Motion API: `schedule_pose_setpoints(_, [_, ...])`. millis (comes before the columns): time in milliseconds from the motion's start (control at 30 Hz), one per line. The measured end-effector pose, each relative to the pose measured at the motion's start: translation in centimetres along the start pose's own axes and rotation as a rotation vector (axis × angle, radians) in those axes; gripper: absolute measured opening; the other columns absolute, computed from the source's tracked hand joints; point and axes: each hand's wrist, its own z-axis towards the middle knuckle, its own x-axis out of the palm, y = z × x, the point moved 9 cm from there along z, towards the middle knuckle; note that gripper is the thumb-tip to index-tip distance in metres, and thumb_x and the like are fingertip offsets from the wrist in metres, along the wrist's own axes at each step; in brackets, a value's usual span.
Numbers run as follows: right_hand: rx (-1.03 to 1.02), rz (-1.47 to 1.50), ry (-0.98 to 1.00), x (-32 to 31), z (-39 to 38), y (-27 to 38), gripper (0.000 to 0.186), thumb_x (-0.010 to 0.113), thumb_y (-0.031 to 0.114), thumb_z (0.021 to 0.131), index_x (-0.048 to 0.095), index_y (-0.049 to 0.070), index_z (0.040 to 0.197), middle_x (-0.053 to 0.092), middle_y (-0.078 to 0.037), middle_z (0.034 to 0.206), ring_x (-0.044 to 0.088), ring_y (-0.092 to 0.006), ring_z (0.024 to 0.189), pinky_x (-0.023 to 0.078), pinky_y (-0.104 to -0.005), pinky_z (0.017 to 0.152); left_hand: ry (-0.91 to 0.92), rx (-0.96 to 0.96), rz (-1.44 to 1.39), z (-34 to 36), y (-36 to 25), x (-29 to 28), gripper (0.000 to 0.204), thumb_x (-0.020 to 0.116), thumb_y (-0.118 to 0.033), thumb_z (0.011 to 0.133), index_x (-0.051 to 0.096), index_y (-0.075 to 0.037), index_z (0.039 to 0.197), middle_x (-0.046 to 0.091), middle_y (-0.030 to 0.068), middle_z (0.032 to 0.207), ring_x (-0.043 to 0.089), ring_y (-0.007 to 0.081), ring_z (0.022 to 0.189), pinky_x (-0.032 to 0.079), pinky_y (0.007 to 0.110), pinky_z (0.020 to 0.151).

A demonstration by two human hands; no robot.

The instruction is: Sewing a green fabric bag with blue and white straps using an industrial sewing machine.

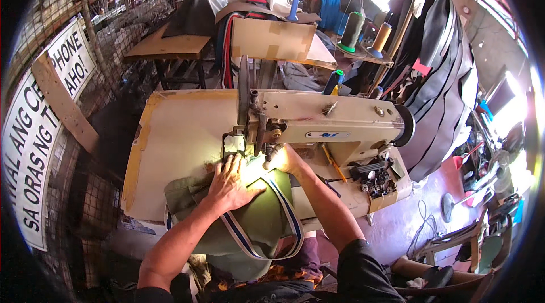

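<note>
Green fabric (258, 220) under left hand (230, 181)

White black-lettered sign (42, 127) far left, blue-marked label (328, 134) on sewing machine (340, 118)

Needle area behind right hand (282, 158), glare-washed.

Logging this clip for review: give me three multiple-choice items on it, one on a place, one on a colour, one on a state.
1. Where does the left hand rest?
A. on the olive green fabric
B. on the thread cones
C. on the floor

2. What colour is the striped strap?
A. red and yellow
B. white and dark blue
C. plain black

3. How is the left hand?
A. clenched
B. flat, fingers spread
C. raised

Answers: 1 A, its palm presses the fabric beside the sewing machine; 2 B, stripes show along the loop; 3 B, fingers lie spread.
</note>
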Motion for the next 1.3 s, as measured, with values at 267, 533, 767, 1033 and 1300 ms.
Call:
schedule_pose_setpoints(267, [-0.089, -0.724, -0.257, 3.7, -4.1, 4.1, 0.01, 0.062, 0.012, 0.079, 0.068, 0.005, 0.078, 0.066, -0.017, 0.07, 0.063, -0.0363, 0.062, 0.05, -0.0453, 0.058, 0.043, 0.258, 0.13, 1.2, 4.0, 0.3, 0.094, 0.068, -0.065, 0.078, 0.045, -0.003, 0.145, 0.039, 0.022, 0.152, 0.032, 0.0387, 0.144, 0.028, 0.058, 0.115])
schedule_pose_setpoints(533, [0.044, -0.416, -0.137, 16.7, -1.9, 9.7, 0.06, 0.063, 0.036, 0.097, 0.046, 0.006, 0.146, 0.032, -0.033, 0.152, 0.042, -0.0477, 0.135, 0.038, -0.0523, 0.111, -0.091, 0.339, 0.256, -0.4, 13.1, -6.6, 0.04, 0.055, 0.002, 0.076, 0.07, -0.006, 0.111, 0.067, 0.0151, 0.12, 0.05, 0.0344, 0.131, 0.038, 0.049, 0.11])
schedule_pose_setpoints(767, [0.079, -0.558, -0.296, 6.4, -7.6, 6.8, 0.025, 0.069, 0.015, 0.09, 0.067, 0.003, 0.112, 0.065, -0.02, 0.115, 0.063, -0.0373, 0.105, 0.053, -0.0426, 0.088, -0.493, 0.207, 0.201, -2.8, 7.1, -8.8, 0.057, 0.056, 0.01, 0.077, 0.058, 0.0, 0.132, 0.051, 0.0203, 0.14, 0.043, 0.0378, 0.136, 0.032, 0.051, 0.116])
schedule_pose_setpoints(1033, [-0.242, -0.694, -0.221, 2.1, -3.6, 4.6, 0.011, 0.067, 0.013, 0.084, 0.063, 0.002, 0.082, 0.061, -0.017, 0.085, 0.057, -0.0369, 0.081, 0.048, -0.0467, 0.077, -0.37, -0.04, 0.159, -2.4, -0.8, -0.9, 0.039, 0.069, -0.016, 0.08, 0.061, 0.002, 0.114, 0.057, 0.0165, 0.115, 0.054, 0.0312, 0.109, 0.044, 0.043, 0.097])
schedule_pose_setpoints(1300, [-0.247, -0.676, -0.13, 3.5, -3.4, 4.5, 0.022, 0.069, 0.01, 0.088, 0.07, 0.002, 0.108, 0.069, -0.018, 0.096, 0.064, -0.0369, 0.087, 0.052, -0.0438, 0.08, -0.338, 0.079, 0.031, -0.8, 1.3, -0.5, 0.03, 0.063, -0.022, 0.087, 0.065, -0.003, 0.11, 0.059, 0.0128, 0.114, 0.055, 0.0286, 0.116, 0.044, 0.043, 0.103])
